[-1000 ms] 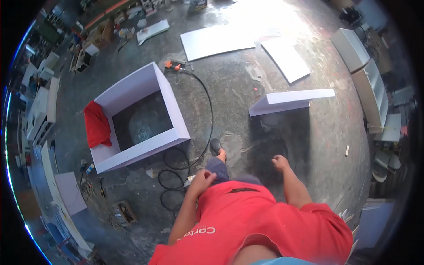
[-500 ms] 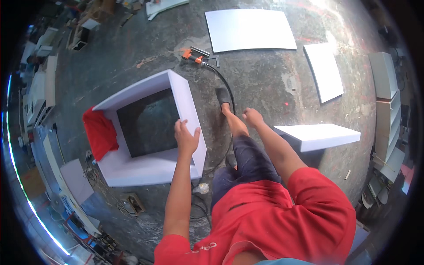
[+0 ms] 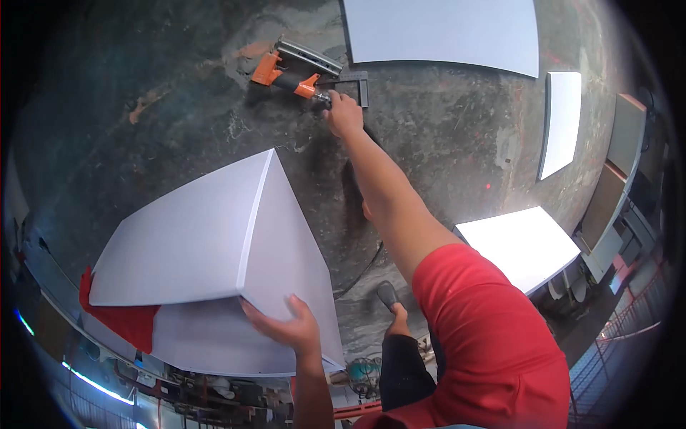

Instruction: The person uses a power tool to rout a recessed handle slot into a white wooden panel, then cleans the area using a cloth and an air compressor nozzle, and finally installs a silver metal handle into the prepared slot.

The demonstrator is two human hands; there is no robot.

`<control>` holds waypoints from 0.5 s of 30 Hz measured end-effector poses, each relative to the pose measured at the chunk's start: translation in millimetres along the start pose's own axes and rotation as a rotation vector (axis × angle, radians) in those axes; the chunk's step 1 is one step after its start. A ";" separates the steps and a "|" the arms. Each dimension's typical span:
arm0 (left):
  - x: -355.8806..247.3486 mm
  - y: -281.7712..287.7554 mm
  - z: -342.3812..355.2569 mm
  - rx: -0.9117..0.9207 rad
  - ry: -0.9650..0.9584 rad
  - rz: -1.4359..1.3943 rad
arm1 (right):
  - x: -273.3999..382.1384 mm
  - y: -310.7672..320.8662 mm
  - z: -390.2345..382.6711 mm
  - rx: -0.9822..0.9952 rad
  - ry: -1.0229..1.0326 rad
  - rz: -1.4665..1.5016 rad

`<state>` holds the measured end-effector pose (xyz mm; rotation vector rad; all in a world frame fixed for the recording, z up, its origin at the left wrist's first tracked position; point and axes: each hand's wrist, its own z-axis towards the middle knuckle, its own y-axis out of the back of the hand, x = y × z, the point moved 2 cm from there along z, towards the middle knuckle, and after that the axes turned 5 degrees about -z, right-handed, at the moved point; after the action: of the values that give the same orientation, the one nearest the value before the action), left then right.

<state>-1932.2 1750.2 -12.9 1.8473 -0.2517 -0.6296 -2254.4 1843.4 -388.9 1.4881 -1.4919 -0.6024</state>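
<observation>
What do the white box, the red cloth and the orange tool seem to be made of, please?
White box: probably coated board; flat, smooth panels with crisp edges.
Red cloth: soft fabric, matte, hanging limply; fibre unclear.
Orange tool: painted metal or plastic by its even colour; its silvery bar shines like bare metal.

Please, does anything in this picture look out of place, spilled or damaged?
The red cloth looks slightly odd: it hangs loosely at the left end of the otherwise plain white box. The floor is stained and scuffed; I see no clear damage to the box.
</observation>
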 end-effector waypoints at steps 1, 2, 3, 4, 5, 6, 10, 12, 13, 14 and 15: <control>2.0 -0.4 -2.1 0.006 -0.042 0.049 | 4.8 -8.2 8.8 -0.005 0.024 0.012; 4.0 -1.1 -3.0 0.010 -0.035 0.051 | 7.2 -15.9 16.0 0.050 -0.028 -0.030; 5.5 -1.8 -4.3 0.013 -0.047 0.044 | 8.2 -21.5 22.8 0.100 -0.075 -0.073; 5.5 -2.2 -5.7 -0.007 -0.100 0.010 | 7.5 -24.1 27.8 0.110 -0.068 -0.081; 8.1 -2.5 -7.5 0.017 -0.046 0.039 | 4.2 -25.3 29.5 0.152 -0.083 -0.008; 9.1 -2.3 -9.0 0.013 -0.045 0.038 | 0.3 -25.6 32.0 0.200 -0.123 0.046; 13.5 0.8 -11.0 0.045 -0.087 0.015 | -5.6 -15.4 32.2 0.213 -0.015 0.204; 13.2 1.1 -11.8 0.054 -0.097 0.064 | -2.9 -6.3 28.7 0.181 0.034 0.266; 12.7 1.5 -12.4 0.043 -0.126 0.080 | -2.0 -1.8 25.6 0.213 -0.005 0.295; 13.3 1.0 -12.4 0.055 -0.090 0.089 | 0.3 4.1 24.3 0.195 0.019 0.301; 13.6 1.2 -12.9 0.054 -0.108 0.086 | 2.0 9.5 23.0 0.184 0.022 0.285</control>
<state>-1913.9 1753.9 -12.7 1.8462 -0.4204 -0.6693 -2278.5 1837.0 -391.0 1.3771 -1.7405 -0.2835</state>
